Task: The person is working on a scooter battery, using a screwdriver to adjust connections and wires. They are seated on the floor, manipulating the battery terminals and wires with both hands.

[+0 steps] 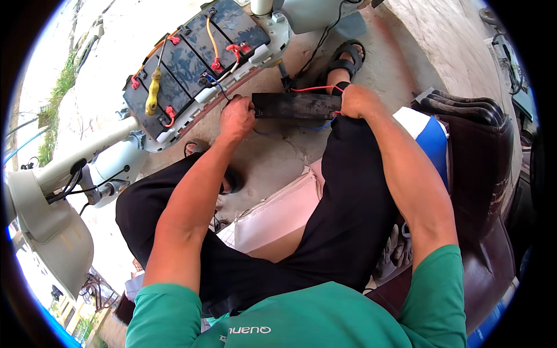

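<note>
Between my legs I hold a long, dusty black box (293,105). My left hand (238,116) is closed at its left end and my right hand (358,103) grips its right end. A red wire (307,89) runs above the box to the right end, and a blue wire (318,127) hangs below it. Just beyond my left hand is a tray of several black batteries (180,75) with red terminal covers and cables. A screwdriver (153,93) with a yellow handle lies on the batteries.
Pale vehicle framework with cables (87,153) is at left. A dark maroon padded seat (481,174) is at right, beside a blue-and-white object (432,145). A pink pad (272,214) lies between my legs on concrete ground (389,58). My sandalled feet (342,64) flank the box.
</note>
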The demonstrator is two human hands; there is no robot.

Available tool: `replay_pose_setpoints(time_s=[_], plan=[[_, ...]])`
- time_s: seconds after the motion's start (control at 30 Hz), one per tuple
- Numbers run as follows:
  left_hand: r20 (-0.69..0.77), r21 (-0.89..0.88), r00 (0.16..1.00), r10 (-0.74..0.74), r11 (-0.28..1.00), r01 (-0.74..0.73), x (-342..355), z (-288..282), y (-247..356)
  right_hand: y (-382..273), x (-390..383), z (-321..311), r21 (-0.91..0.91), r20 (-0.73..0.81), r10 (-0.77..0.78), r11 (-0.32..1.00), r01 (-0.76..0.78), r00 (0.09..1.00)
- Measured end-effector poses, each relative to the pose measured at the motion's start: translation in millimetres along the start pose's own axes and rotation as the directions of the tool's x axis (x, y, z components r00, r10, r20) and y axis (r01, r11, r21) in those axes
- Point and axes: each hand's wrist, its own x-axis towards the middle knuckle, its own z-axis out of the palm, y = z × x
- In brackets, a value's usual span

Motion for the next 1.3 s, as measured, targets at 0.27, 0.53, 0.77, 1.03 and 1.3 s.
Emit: replay_pose_setpoints(time_s=[0.27,0.53,0.77,1.03,1.3], plan=[[0.015,0.015,1.000,0.001,1.000,-0.001,1.5,2.4,1.3,-8.3,-9.5,-5.5,-0.074,-0.025,0.011,0.997,-0.013,1.000],[0.016,0.020,1.000,0.014,1.000,-0.014,1.0,1.5,-0.8,-10.5,-10.5,-3.3,-0.043,-0.060,-0.005,0.999,0.002,0.998],[0.033,0.019,0.999,-0.009,1.000,0.008,1.4,-1.3,0.7,-11.9,-9.0,-2.6,-0.068,-0.062,-0.023,0.998,0.018,0.998],[0.029,0.009,1.000,-0.009,1.000,0.009,1.5,-1.6,2.8,-10.9,-6.9,-0.7,-0.069,-0.061,-0.014,0.998,0.010,0.998],[0.017,0.021,1.000,0.008,1.000,-0.008,0.5,-1.3,1.5,-12.7,-9.2,-1.4,-0.058,-0.074,-0.010,0.998,0.006,0.997]])
